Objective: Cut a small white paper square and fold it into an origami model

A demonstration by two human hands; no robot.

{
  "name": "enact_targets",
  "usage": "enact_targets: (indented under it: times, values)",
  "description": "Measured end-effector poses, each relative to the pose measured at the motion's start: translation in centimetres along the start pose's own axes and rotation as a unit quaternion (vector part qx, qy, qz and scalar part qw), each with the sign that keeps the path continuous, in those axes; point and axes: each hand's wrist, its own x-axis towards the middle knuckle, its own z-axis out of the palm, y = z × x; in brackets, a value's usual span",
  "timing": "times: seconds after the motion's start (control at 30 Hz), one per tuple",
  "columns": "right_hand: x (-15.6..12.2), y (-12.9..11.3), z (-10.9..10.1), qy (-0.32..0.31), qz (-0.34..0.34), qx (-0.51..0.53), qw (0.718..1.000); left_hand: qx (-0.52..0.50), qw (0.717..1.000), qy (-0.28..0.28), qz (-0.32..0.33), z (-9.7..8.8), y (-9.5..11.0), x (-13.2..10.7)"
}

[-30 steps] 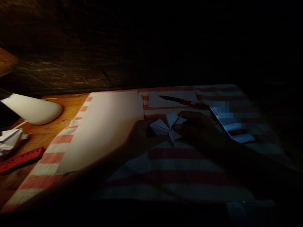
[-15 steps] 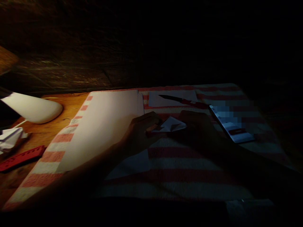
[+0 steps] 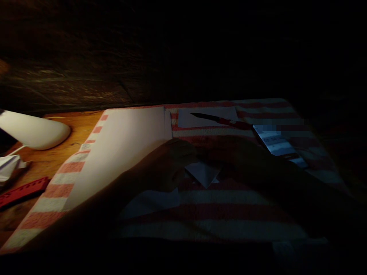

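Observation:
In the dim middle of the view, my left hand [image 3: 176, 162] is closed on the left side of a small folded piece of white paper [image 3: 204, 175]. My right hand [image 3: 231, 154] meets it from the other side, its fingers curled at the paper's upper right edge. Deep shadow hides most of the fingers. The paper's pointed corner faces down toward me, above a red and white striped cloth [image 3: 218, 212]. Beneath my left forearm lie large white sheets [image 3: 123, 133].
Behind my hands, a knife [image 3: 218, 119] with a dark blade and red handle rests on a smaller sheet [image 3: 186, 120]. A lit phone [image 3: 278, 143] is at right. At left are a white lamp [image 3: 37, 130], crumpled paper [image 3: 10, 168] and a red notched bar [image 3: 24, 191].
The folded paper has turned, its point now directed down toward me instead of up. Both hands have come closer together over it. The view has shifted slightly.

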Motion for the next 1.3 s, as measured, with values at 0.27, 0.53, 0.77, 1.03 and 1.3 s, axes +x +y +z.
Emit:
enact_targets:
  times: [0.27, 0.53, 0.77, 1.03, 1.3]
  values:
    - [-0.5, -1.4, -1.0, -0.043, 0.005, -0.013, 0.999, -0.017, 0.999, -0.033, 0.034, -0.4, 2.0, 0.1]
    - [-0.5, -1.8, -0.4, -0.044, 0.001, -0.056, 0.997, 0.066, 0.996, -0.018, 0.064, 0.0, 2.1, 0.4]
    - [-0.4, -2.7, -0.9, -0.027, 0.031, -0.047, 0.998, 0.065, 0.996, 0.008, 0.055, -0.1, 2.7, 0.4]
    - [-0.4, -2.9, -0.4, -0.014, 0.015, -0.104, 0.994, -0.018, 0.997, 0.068, -0.039, 0.6, 2.6, 0.1]
    - [-0.3, -2.8, -0.1, 0.014, 0.053, -0.065, 0.996, 0.001, 0.999, 0.043, 0.007, 0.7, 2.1, 0.1]
